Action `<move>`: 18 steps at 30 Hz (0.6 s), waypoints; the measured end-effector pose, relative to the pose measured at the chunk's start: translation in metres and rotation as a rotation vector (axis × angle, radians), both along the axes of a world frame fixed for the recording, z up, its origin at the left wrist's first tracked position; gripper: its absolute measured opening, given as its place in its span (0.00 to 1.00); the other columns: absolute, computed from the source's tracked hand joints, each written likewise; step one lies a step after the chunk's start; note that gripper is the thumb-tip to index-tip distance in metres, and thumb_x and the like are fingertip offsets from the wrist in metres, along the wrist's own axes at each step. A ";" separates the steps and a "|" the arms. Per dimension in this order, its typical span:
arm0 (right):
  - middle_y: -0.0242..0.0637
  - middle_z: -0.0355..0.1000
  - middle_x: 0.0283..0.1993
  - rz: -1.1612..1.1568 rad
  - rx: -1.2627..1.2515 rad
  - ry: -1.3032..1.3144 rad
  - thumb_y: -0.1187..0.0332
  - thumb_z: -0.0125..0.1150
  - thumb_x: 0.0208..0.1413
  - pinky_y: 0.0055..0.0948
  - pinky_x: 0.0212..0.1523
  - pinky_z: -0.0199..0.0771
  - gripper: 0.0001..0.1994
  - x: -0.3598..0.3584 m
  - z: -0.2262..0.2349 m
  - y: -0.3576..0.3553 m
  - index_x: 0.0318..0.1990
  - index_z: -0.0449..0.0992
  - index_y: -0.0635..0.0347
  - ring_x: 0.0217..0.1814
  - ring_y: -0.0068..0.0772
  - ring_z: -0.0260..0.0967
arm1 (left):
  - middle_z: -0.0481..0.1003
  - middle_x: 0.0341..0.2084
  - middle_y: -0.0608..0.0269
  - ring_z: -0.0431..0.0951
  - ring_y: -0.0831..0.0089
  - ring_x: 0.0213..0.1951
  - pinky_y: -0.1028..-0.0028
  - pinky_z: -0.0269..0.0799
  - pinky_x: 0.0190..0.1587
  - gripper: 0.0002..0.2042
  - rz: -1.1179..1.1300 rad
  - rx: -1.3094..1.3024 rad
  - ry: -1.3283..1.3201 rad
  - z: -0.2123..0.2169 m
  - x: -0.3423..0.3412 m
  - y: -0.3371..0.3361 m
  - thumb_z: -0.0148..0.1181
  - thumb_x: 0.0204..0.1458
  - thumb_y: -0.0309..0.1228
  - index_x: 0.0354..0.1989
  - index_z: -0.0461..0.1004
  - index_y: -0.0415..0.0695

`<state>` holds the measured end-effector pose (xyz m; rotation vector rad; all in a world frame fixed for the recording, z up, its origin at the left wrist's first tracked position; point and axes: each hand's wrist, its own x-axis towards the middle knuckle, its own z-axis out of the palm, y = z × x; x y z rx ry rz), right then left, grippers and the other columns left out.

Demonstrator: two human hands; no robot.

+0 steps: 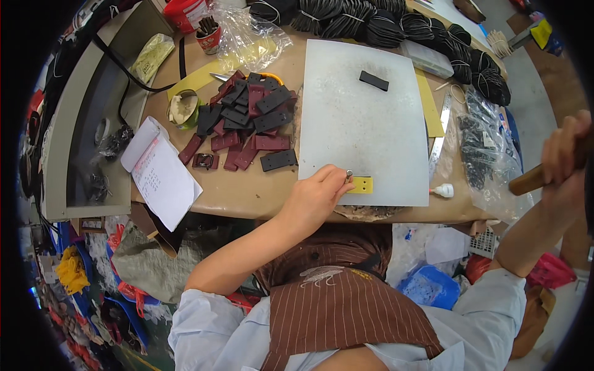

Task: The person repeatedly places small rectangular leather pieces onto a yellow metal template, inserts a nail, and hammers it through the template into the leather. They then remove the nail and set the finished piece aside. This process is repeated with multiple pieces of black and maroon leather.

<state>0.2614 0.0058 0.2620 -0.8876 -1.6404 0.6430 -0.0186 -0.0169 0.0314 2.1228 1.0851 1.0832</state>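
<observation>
A person in a brown striped apron works at a tan worktop, seen from above. The left hand is closed in a pinch, thumb and fingertips gripping a small metal punch that stands roughly upright, its tip set on a yellow rectangular piece. That flat, matte piece lies with its long axis left to right, at the near edge of a large pale grey cutting board, whose scuffed surface looks like hard plastic. The right hand is raised well off to the right, fingers wrapped tight around the brown wooden handle of a mallet; the handle slants down toward the left and the head is out of view. One small black rectangular piece lies askew near the board's far edge. Left of the board sits a loose heap of black and maroon leather pieces, flat oblongs pointing every way. Bundles of black cord line the far edge, and a sheet of paper overhangs the near-left edge.
</observation>
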 end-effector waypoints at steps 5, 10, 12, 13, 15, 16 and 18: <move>0.24 0.52 0.14 0.107 -0.084 0.026 0.44 0.41 0.65 0.16 0.09 0.43 0.23 -0.013 -0.012 -0.009 0.40 0.61 0.60 0.09 0.12 0.42 | 0.74 0.29 0.59 0.75 0.62 0.26 0.69 0.71 0.25 0.07 0.009 -0.030 -0.061 -0.005 -0.002 0.003 0.62 0.51 0.26 0.30 0.69 0.39; 0.40 0.67 0.28 0.272 -0.310 -0.507 0.54 0.49 0.63 0.29 0.27 0.64 0.17 -0.012 -0.045 -0.011 0.44 0.68 0.61 0.26 0.34 0.63 | 0.71 0.28 0.58 0.75 0.59 0.26 0.66 0.72 0.25 0.07 -0.015 0.081 0.046 -0.001 0.002 -0.003 0.59 0.53 0.29 0.34 0.69 0.41; 0.55 0.74 0.39 0.294 -0.427 -1.065 0.59 0.52 0.62 0.39 0.42 0.71 0.17 -0.032 -0.074 -0.015 0.49 0.74 0.63 0.41 0.50 0.74 | 0.70 0.28 0.57 0.74 0.58 0.25 0.65 0.72 0.24 0.07 0.044 0.053 0.107 -0.007 0.000 -0.007 0.59 0.54 0.29 0.36 0.68 0.41; 0.56 0.74 0.43 0.087 -0.652 -0.994 0.58 0.51 0.62 0.39 0.46 0.71 0.18 -0.030 -0.074 -0.011 0.52 0.72 0.62 0.45 0.48 0.74 | 0.70 0.28 0.57 0.74 0.57 0.25 0.65 0.72 0.24 0.08 0.078 0.044 0.136 -0.009 -0.001 -0.009 0.58 0.55 0.29 0.37 0.67 0.41; 0.57 0.73 0.47 -0.283 -0.730 -0.857 0.56 0.54 0.61 0.40 0.49 0.70 0.21 0.009 -0.086 -0.006 0.58 0.70 0.58 0.49 0.44 0.74 | 0.71 0.25 0.56 0.74 0.58 0.24 0.67 0.69 0.23 0.09 0.171 -0.024 0.021 -0.003 0.010 -0.009 0.60 0.55 0.28 0.33 0.65 0.39; 0.57 0.73 0.48 -0.419 -0.587 -0.772 0.55 0.57 0.60 0.40 0.49 0.70 0.24 0.047 -0.117 -0.006 0.60 0.68 0.55 0.49 0.42 0.74 | 0.71 0.25 0.55 0.75 0.59 0.25 0.68 0.71 0.25 0.08 0.182 -0.091 0.001 0.000 0.014 -0.007 0.59 0.56 0.27 0.33 0.65 0.39; 0.38 0.75 0.30 -0.676 -0.437 -0.961 0.58 0.52 0.62 0.37 0.34 0.73 0.14 0.087 -0.148 0.000 0.40 0.72 0.62 0.29 0.40 0.72 | 0.71 0.26 0.54 0.77 0.59 0.27 0.68 0.73 0.27 0.08 0.168 -0.319 -0.213 0.005 0.015 -0.001 0.56 0.57 0.27 0.34 0.64 0.38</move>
